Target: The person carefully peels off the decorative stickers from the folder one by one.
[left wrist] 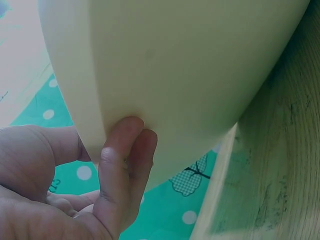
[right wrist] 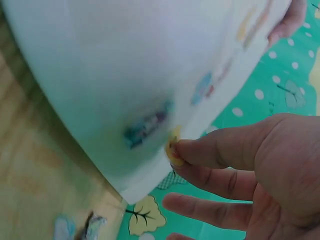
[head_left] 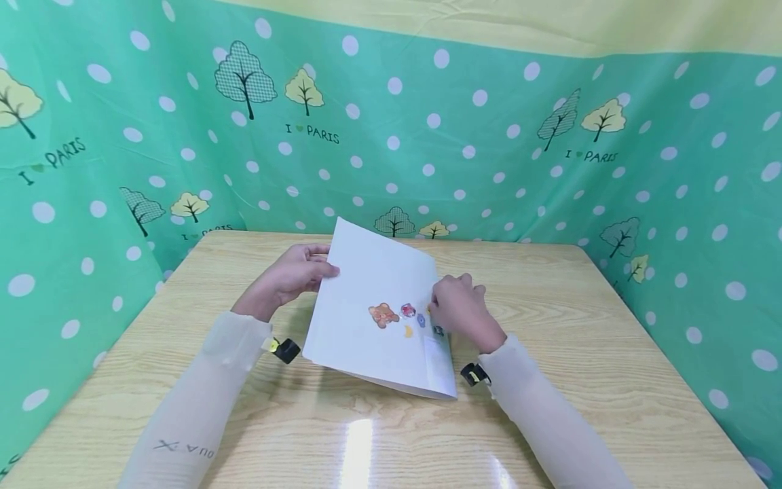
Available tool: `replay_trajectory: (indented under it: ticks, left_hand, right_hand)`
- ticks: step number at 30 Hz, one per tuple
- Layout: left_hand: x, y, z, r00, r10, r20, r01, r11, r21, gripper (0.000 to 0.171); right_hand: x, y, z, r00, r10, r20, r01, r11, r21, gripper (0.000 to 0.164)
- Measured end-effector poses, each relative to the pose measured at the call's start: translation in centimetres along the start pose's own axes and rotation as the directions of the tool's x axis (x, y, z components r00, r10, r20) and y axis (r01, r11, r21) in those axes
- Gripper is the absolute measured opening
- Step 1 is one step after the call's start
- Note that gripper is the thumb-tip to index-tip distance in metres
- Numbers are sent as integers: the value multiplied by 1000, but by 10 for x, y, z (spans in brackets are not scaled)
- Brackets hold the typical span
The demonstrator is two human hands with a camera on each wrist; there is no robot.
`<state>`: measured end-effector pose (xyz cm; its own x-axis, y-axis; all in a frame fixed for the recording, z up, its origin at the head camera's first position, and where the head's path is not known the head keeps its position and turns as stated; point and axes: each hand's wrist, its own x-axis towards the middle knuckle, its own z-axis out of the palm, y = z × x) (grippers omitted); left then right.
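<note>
A large white paper folder (head_left: 366, 272), layered at its lower edge, is propped at a slant over the table in the head view. My left hand (head_left: 301, 273) grips its left edge, thumb in front; the left wrist view has two fingers (left wrist: 126, 137) against the plain back. At the opposite edge, my right hand (head_left: 461, 305) pinches a small yellow sticker (right wrist: 173, 147) between thumb and forefinger, right at the paper's border. On the front are a brown bear sticker (head_left: 383, 315), a red-and-pink one (head_left: 407, 310), a blue one (head_left: 421, 320), a yellow moon (head_left: 408, 331) and a dark one (head_left: 438, 331).
The folder leans over a light wood-grain table (head_left: 525, 285). Small colourful pieces (right wrist: 92, 226) lie on the tabletop in the right wrist view. A green polka-dot curtain (head_left: 391, 136) with printed trees surrounds the table's back and sides.
</note>
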<state>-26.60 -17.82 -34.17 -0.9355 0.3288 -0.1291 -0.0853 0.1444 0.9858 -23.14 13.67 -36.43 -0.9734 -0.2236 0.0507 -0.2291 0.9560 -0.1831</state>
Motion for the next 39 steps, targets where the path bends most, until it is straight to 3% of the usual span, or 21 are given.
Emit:
replay_trajectory:
  ticks: [4,11,18,27,35,39]
  left_hand:
    - [0,0,0,1000,-1,0,1,1000,-2,58]
    - [1,-1,-1,1000,-2,2,2,1000,7,56]
    - [0,-1,0,1000,-6,1,6,1000,1,56]
    - [0,1,1,1000,-5,-1,5,1000,-1,55]
    - [0,-1,1,1000,-1,-1,1,1000,6,55]
    - [0,-1,1,1000,1,-2,-1,1000,8,56]
  right_hand:
    - [3,10,-5,1000,30,10,-30,1000,8,28]
    - [7,31,-6,989,96,114,-90,995,-49,30]
    - [12,39,4,985,138,105,-130,988,-81,25]
    - [12,42,7,990,129,54,-122,986,-110,24]
    - [7,35,-5,994,91,57,-90,996,-17,14]
    - [4,29,-10,994,56,98,-58,998,16,10]
